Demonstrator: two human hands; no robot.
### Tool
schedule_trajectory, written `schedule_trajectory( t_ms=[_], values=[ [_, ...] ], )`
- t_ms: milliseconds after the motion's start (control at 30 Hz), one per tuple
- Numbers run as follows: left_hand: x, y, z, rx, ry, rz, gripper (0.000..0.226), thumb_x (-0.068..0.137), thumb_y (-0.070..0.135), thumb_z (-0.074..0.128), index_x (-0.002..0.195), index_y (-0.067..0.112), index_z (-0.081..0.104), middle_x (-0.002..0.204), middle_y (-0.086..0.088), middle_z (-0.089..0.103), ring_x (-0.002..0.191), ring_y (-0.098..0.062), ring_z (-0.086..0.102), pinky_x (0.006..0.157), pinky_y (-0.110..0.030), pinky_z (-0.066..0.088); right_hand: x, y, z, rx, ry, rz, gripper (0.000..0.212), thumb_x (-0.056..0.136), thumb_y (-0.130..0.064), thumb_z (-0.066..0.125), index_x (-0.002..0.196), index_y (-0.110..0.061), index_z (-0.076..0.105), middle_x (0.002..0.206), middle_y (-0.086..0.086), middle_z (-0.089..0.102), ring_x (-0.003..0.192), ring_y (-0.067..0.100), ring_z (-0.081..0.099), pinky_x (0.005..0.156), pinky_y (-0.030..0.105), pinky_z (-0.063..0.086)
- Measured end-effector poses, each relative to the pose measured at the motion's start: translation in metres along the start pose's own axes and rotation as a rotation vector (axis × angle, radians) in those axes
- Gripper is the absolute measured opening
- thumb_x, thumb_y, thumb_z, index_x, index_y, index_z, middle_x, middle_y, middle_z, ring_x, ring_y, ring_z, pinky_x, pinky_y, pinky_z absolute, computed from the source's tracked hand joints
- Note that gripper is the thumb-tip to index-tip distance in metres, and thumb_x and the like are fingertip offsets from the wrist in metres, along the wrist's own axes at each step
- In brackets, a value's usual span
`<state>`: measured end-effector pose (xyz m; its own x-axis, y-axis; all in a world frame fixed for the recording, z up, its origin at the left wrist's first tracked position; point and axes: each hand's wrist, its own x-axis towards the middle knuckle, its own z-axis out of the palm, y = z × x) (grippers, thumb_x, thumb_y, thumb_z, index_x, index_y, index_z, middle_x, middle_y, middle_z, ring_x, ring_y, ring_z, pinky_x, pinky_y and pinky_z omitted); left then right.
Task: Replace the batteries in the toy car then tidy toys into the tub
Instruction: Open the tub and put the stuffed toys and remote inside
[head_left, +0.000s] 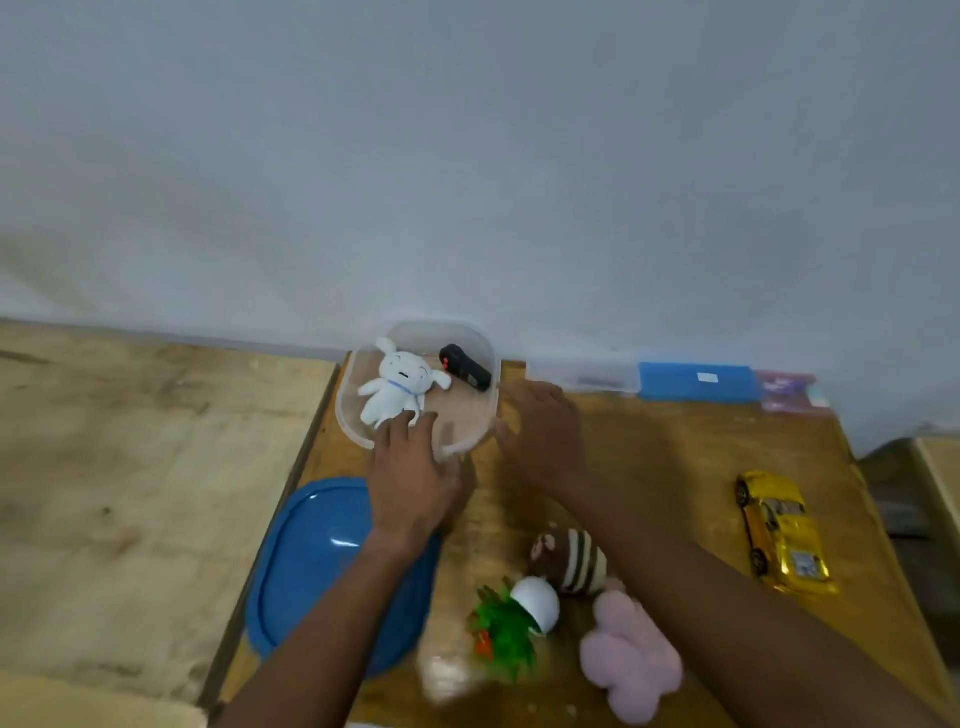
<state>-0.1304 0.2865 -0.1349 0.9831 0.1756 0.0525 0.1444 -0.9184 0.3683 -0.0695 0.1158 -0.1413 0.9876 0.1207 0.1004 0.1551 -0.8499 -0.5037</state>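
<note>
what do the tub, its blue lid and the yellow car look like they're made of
The tub looks like clear plastic: the wood shows through its walls and floor. The blue lid seems smooth glossy plastic, with a bright highlight on top. The yellow toy car has a shiny, metallic-looking finish with glints; whether painted metal or plastic cannot be told from this view.

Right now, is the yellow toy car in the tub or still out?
Out. The yellow car lies on the table, far right of the tub, which holds a white plush and a black remote.
</note>
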Motion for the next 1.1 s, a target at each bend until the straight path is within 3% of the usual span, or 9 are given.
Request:
schedule_trajectory(
  t_ms=[133,300,433,667,800,1100],
  values=[
    [-0.061,0.025,0.012,-0.015,0.036,-0.031,0.056,0.080,0.047,0.061,0.130,0.020,0.061,0.137,-0.009,0.056,0.133,-0.033,0.046,0.098,-0.051,0.047,-0.051,0.036,-0.019,0.035,-0.069,-0.033,0.054,0.082,-0.043,0.061,0.134,-0.028,0.056,0.136,-0.002,0.059,0.126,0.021,0.050,0.103,0.042,0.045],
    [-0.127,0.054,0.035,-0.108,-0.063,-0.112,0.050,0.083,0.051,0.065,0.125,0.024,0.064,0.129,-0.003,0.060,0.125,-0.029,0.051,0.097,-0.047,0.044,-0.111,0.078,-0.031,0.114,-0.151,-0.062,0.056,0.084,-0.045,0.061,0.136,-0.025,0.056,0.135,0.001,0.059,0.123,0.023,0.053,0.098,0.044,0.048],
    [-0.158,0.066,0.047,-0.124,-0.119,-0.132,0.061,0.076,0.064,0.060,0.123,0.026,0.065,0.125,0.000,0.062,0.120,-0.026,0.055,0.095,-0.043,0.046,-0.146,0.097,-0.034,0.175,-0.157,-0.092,0.058,0.085,-0.047,0.062,0.138,-0.023,0.054,0.133,0.002,0.059,0.120,0.021,0.055,0.094,0.041,0.049],
    [-0.177,0.074,0.053,-0.062,-0.194,-0.179,0.064,0.077,0.062,0.064,0.131,0.028,0.061,0.134,0.000,0.060,0.126,-0.025,0.052,0.101,-0.045,0.040,-0.184,0.112,-0.034,0.148,-0.294,-0.151,0.089,0.073,-0.056,0.061,0.151,-0.039,0.023,0.143,-0.003,0.042,0.127,0.019,0.046,0.097,0.041,0.048],
    [-0.177,0.073,0.054,-0.018,-0.205,-0.183,0.062,0.082,0.060,0.065,0.135,0.028,0.059,0.136,0.000,0.061,0.126,-0.025,0.052,0.102,-0.046,0.038,-0.191,0.116,-0.035,0.051,-0.354,-0.178,0.097,0.077,-0.055,0.065,0.154,-0.041,0.007,0.152,0.005,0.029,0.137,0.027,0.037,0.102,0.042,0.045],
    [-0.178,0.072,0.057,-0.047,-0.273,-0.274,0.059,0.084,0.058,0.065,0.136,0.033,0.056,0.132,0.003,0.062,0.124,-0.023,0.053,0.107,-0.052,0.027,-0.199,0.126,-0.016,0.126,-0.309,-0.137,0.107,0.080,-0.049,0.074,0.153,-0.042,-0.003,0.151,0.007,0.023,0.135,0.028,0.039,0.097,0.041,0.050]
  ],
)
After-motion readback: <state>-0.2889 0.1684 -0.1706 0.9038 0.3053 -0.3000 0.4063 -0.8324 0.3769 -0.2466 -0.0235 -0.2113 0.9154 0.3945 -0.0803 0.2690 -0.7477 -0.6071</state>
